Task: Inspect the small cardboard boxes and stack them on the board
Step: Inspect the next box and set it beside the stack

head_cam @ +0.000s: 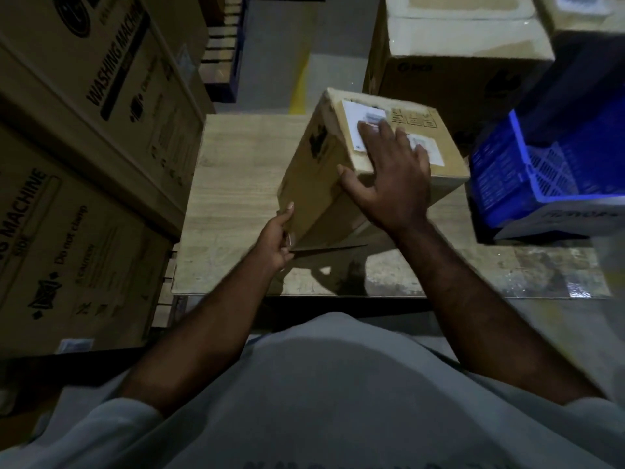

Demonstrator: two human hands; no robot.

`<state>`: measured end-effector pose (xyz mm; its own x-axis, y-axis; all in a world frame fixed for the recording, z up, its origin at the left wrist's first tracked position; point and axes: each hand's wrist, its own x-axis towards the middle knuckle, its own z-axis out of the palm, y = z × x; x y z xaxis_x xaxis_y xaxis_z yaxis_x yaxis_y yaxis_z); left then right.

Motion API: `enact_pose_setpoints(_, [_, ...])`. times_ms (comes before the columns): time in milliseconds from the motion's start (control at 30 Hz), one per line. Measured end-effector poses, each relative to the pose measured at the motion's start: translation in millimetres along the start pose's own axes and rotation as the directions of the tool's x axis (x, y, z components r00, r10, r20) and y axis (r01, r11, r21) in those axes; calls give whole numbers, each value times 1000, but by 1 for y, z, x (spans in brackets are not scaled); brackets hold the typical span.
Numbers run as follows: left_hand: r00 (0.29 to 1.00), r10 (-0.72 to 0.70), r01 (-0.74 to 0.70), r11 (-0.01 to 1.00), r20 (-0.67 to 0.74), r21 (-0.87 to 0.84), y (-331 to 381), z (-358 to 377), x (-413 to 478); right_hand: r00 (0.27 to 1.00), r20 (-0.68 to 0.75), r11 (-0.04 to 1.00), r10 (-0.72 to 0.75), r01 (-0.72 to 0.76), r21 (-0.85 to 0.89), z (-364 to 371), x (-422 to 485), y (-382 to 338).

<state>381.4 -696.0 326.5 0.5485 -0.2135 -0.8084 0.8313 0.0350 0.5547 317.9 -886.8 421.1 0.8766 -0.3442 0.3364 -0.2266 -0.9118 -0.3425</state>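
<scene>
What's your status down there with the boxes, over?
Left hand grips box corner; right hand flat on top. Box tilted over board. Blue crate close at right.

Dim, soft-focus wide-angle view; hard shadows, bowed edges.

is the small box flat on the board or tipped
Tipped: the small box leans over the board, left hand gripping its near corner, right hand spread on top.
</scene>
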Motion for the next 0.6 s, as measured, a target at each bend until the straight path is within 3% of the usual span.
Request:
enact_pose_setpoints(133, [985,174,-174,985,-24,-9,7,20,-1,987,-66,933,150,-119,339,-8,12,43])
enact_pose_setpoints(300, [900,422,-415,906,-111,83,31,28,-4,955,9,662,295,-211,719,-18,12,73])
enact_pose_setpoints(467, [778,610,-572,787,-153,230,41,21,1,905,115,431,409,-303,850,-14,-7,75])
enact_pose_setpoints(600, [763,622,-549,767,-174,333,31,3,17,865,217,373,453,-404,835,3,-24,75])
